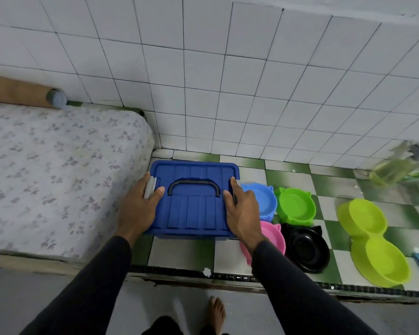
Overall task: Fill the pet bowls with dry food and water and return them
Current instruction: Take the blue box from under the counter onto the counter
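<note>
Your left hand and right hand each grip a side latch of the blue storage box; four cat-shaped bowls just right

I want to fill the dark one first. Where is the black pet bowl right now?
In the head view the black pet bowl sits on the checkered floor at right, just right of the pink bowl and below the green bowl.

White tiled wall, green-and-white checkered floor, floral mattress at left.
</note>
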`<action>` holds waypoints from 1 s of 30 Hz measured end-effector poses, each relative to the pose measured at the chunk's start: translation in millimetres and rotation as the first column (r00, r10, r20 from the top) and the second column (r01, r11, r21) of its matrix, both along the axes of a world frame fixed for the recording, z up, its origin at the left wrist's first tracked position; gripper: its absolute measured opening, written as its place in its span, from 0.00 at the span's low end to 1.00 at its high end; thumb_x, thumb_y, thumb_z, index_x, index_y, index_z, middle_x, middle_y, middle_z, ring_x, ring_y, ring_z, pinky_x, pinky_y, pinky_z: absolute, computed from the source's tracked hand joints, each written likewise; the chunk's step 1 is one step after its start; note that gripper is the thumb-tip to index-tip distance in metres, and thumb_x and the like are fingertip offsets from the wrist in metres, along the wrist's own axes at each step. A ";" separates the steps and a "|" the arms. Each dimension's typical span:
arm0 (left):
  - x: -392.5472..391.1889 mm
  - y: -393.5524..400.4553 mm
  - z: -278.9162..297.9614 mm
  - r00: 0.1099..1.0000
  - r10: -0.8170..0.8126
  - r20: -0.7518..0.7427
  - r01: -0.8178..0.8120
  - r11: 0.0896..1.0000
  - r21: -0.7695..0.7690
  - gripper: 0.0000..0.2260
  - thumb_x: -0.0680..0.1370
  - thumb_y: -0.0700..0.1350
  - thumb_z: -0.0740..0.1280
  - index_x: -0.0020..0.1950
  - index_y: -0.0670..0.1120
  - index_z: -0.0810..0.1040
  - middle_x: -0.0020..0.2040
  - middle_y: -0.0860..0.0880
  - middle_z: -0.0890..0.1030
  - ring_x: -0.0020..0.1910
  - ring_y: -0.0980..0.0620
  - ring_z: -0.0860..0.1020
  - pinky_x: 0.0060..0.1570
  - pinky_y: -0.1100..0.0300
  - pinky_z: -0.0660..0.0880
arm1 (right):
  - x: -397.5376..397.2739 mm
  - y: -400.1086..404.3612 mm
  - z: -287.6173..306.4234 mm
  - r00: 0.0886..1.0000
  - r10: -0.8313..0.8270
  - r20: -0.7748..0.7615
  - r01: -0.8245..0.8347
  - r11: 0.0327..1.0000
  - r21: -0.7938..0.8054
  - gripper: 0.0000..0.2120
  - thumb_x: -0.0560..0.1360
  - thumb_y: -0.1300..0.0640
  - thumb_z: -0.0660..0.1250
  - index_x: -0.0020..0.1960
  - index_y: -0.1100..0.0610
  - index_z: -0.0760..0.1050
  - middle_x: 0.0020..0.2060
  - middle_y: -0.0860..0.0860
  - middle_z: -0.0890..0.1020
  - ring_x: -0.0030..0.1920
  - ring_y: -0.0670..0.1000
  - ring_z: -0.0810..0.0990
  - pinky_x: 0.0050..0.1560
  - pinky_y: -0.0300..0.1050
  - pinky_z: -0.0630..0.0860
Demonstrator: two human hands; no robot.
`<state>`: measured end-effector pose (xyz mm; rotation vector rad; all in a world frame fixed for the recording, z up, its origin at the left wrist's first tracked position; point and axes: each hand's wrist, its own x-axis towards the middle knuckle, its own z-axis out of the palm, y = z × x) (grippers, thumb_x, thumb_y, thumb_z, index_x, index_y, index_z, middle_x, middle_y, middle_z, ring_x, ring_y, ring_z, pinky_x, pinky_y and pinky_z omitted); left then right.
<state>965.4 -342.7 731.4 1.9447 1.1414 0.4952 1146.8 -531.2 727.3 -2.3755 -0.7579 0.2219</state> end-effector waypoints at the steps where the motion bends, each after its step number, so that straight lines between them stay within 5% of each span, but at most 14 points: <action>1: 3.3 3.9 -2.3 1.000 -0.002 -0.005 0.002 1.000 -0.005 0.29 0.83 0.57 0.65 0.82 0.49 0.63 0.80 0.49 0.68 0.76 0.48 0.68 0.72 0.57 0.60 | 3.5 4.0 -4.8 1.000 -0.005 -0.012 0.005 1.000 0.004 0.26 0.84 0.43 0.55 0.80 0.49 0.62 0.50 0.57 0.75 0.45 0.50 0.67 0.45 0.39 0.60; 9: 30.8 39.4 -16.5 0.998 -0.063 -0.014 0.061 0.996 -0.067 0.29 0.84 0.55 0.65 0.82 0.46 0.63 0.77 0.47 0.71 0.74 0.48 0.70 0.75 0.48 0.68 | 25.0 36.4 -27.4 0.996 -0.031 -0.089 0.030 1.000 -0.002 0.26 0.84 0.42 0.55 0.80 0.49 0.61 0.63 0.58 0.76 0.61 0.55 0.72 0.60 0.45 0.68; 16: 54.5 66.6 -28.6 0.997 -0.072 -0.035 0.070 0.996 -0.057 0.30 0.84 0.54 0.65 0.83 0.46 0.62 0.80 0.46 0.68 0.77 0.48 0.67 0.71 0.58 0.63 | 44.4 62.5 -37.6 0.993 -0.062 -0.104 0.065 0.998 0.025 0.26 0.84 0.41 0.56 0.79 0.46 0.62 0.50 0.54 0.73 0.47 0.50 0.70 0.50 0.43 0.66; 22: 74.2 81.3 -38.6 0.998 -0.056 -0.023 0.054 0.995 -0.083 0.30 0.84 0.54 0.65 0.83 0.46 0.60 0.81 0.46 0.66 0.78 0.48 0.66 0.72 0.59 0.61 | 63.5 77.7 -45.6 0.992 -0.049 -0.118 0.054 0.998 0.033 0.26 0.84 0.41 0.55 0.80 0.45 0.60 0.49 0.52 0.71 0.40 0.42 0.68 0.49 0.43 0.67; 30: 94.1 94.5 -47.3 0.998 -0.055 -0.027 0.053 0.995 -0.079 0.29 0.84 0.54 0.64 0.83 0.46 0.62 0.80 0.47 0.67 0.77 0.47 0.67 0.74 0.56 0.64 | 79.0 88.5 -52.9 0.989 -0.045 -0.142 0.048 0.999 0.019 0.26 0.84 0.42 0.55 0.81 0.45 0.58 0.52 0.55 0.72 0.45 0.52 0.73 0.49 0.45 0.70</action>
